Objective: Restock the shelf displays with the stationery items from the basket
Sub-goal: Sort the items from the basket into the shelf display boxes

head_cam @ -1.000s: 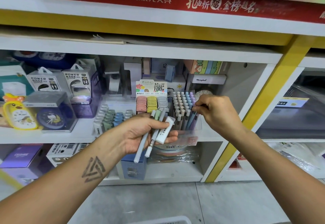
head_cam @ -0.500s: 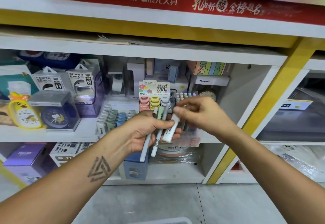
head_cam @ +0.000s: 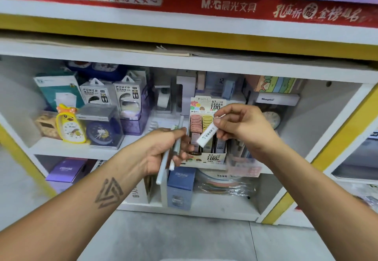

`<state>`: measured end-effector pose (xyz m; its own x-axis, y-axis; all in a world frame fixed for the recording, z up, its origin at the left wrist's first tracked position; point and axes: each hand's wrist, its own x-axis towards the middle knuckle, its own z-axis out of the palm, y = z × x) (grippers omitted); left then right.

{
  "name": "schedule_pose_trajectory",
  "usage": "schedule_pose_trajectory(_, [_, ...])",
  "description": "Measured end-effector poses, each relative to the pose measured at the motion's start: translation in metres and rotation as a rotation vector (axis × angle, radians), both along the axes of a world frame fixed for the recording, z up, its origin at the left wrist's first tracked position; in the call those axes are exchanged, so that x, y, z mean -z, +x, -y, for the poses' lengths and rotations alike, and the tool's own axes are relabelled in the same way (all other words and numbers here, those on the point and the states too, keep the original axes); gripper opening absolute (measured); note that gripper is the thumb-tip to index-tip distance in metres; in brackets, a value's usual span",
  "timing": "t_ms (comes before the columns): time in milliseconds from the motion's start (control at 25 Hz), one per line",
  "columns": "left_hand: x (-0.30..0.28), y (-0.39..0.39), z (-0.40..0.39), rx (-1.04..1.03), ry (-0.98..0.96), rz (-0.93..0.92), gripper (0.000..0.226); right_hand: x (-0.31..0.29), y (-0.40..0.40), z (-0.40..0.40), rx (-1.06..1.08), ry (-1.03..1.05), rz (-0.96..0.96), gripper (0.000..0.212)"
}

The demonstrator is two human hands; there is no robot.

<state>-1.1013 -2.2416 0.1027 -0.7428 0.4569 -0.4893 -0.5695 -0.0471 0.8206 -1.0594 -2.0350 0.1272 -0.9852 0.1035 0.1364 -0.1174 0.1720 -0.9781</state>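
My right hand (head_cam: 243, 126) pinches a small white lead case (head_cam: 206, 135) by its top end, tilted, in front of the pencil-lead display box (head_cam: 206, 106) on the middle shelf. My left hand (head_cam: 163, 150) grips a few pale pens (head_cam: 163, 166) that point down and left, just left of that box. Behind my right wrist a clear pen holder (head_cam: 243, 164) with several pens is mostly hidden. The basket is out of view.
Clocks (head_cam: 69, 126), power bank packs (head_cam: 96, 93) and a tape dispenser (head_cam: 163, 100) fill the shelf to the left. Purple and blue boxes (head_cam: 180, 187) stand on the shelf below. A yellow post (head_cam: 331, 150) bounds the bay at right. Grey floor lies in front.
My right hand left the pen holder, took the white lead case out of my left hand and lifted it up and to the right. My left hand keeps the pens.
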Motion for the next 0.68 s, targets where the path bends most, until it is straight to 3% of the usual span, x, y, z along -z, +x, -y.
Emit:
schedule_pose_trajectory(200, [-0.010, -0.018, 0.041, -0.084, 0.065, 0.015, 0.020, 0.010, -0.019, 0.028, -0.065, -0.007, -0.044, 0.009])
schedule_pose_trajectory(320, [-0.013, -0.025, 0.065, -0.139, 0.098, 0.024, 0.020, 0.016, -0.029, 0.043, -0.093, 0.218, -0.066, 0.010])
schedule_pose_trajectory(440, [-0.014, -0.028, 0.081, -0.189, 0.124, 0.019, 0.021, 0.019, -0.038, 0.055, -0.099, 0.443, -0.095, 0.026])
schedule_pose_trajectory(680, [-0.014, -0.030, 0.100, -0.185, 0.127, 0.029, 0.023, 0.022, -0.045, 0.065, -0.100, 0.566, -0.106, 0.023])
